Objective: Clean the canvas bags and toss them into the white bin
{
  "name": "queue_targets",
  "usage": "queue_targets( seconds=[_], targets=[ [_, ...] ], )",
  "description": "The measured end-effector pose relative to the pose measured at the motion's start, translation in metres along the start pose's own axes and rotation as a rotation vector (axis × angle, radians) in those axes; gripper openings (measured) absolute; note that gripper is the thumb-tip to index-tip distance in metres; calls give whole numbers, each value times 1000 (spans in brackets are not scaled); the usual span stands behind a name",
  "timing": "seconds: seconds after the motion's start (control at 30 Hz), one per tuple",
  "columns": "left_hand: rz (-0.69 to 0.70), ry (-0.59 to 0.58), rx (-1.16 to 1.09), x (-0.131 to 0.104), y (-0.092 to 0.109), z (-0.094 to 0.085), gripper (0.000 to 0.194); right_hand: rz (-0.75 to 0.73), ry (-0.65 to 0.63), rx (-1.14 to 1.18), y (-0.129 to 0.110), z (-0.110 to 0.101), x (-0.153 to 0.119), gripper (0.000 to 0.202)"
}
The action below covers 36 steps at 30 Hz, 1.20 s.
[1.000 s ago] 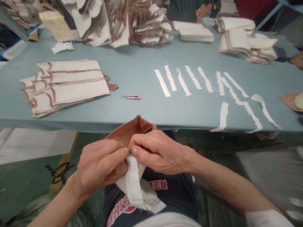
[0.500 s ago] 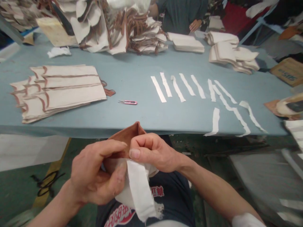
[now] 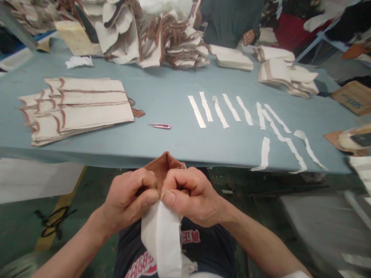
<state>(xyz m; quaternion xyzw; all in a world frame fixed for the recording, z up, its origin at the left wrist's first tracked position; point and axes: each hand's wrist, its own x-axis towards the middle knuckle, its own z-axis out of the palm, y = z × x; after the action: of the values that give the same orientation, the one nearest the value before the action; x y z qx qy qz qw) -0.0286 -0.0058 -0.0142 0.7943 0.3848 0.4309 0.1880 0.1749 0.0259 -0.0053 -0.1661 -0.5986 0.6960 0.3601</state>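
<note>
Close together above my lap, my left hand [image 3: 133, 199] and my right hand [image 3: 193, 195] pinch the top of a white fabric strip [image 3: 168, 239] against a brown-and-white fabric piece. The brown part [image 3: 162, 164] of this piece peaks beyond my fingers, near the table edge. Both thumbs nearly meet at the strip's upper end, and the rest of it hangs down toward my lap. My fingers hide the spot where strip and piece meet. Pink thread snips [image 3: 160, 126] lie on the table ahead, apart from my hands.
On the blue-covered table [image 3: 162, 88], a stack of cream pieces with brown edging [image 3: 95, 104] lies left. Several loose white strips [image 3: 228, 108] lie right of the snips. Heaped fabric pieces [image 3: 124, 34] stand at the back. Another person's hand [image 3: 248, 37] is beyond folded cream pieces [image 3: 234, 61].
My left hand has closed from a looser, spread hold into a pinch beside my right thumb. The strip hangs straighter. The other person's hand has shifted to the right.
</note>
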Motion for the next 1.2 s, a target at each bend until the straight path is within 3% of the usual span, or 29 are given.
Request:
queue_targets(
  seconds=[0.13, 0.23, 0.33, 0.5, 0.7, 0.8, 1.0, 1.1, 1.2],
  targets=[
    [-7, 73, 93, -4, -6, -3, 30, -8, 52, -150, 12, -6, 6, 51],
    [23, 29, 96, -2, -5, -8, 30, -167, -28, -389, 10, -19, 7, 50],
    [26, -22, 37, -2, -1, -14, 34, -329, -134, -578, -3, -31, 5, 36],
    [-101, -244, -93, 8, 13, -33, 41, -312, -274, -800, -30, -34, 4, 21],
    [-122, -525, -148, 38, 25, -55, 44, -395, -321, -1026, -49, -25, 11, 31],
    [-151, -591, -197, 45, 27, -57, 48, -406, -319, -1093, -52, -20, 10, 34],
    [-50, -564, 22, 33, 46, -46, 40, -337, -382, -1106, -57, -13, -7, 19],
    [0, -462, 141, 7, 51, -39, 37, -340, -438, -1113, -57, -9, -14, 14],
    [35, -319, 205, -26, 46, -32, 33, -415, -395, -1029, -54, -7, -20, 24]
  ],
)
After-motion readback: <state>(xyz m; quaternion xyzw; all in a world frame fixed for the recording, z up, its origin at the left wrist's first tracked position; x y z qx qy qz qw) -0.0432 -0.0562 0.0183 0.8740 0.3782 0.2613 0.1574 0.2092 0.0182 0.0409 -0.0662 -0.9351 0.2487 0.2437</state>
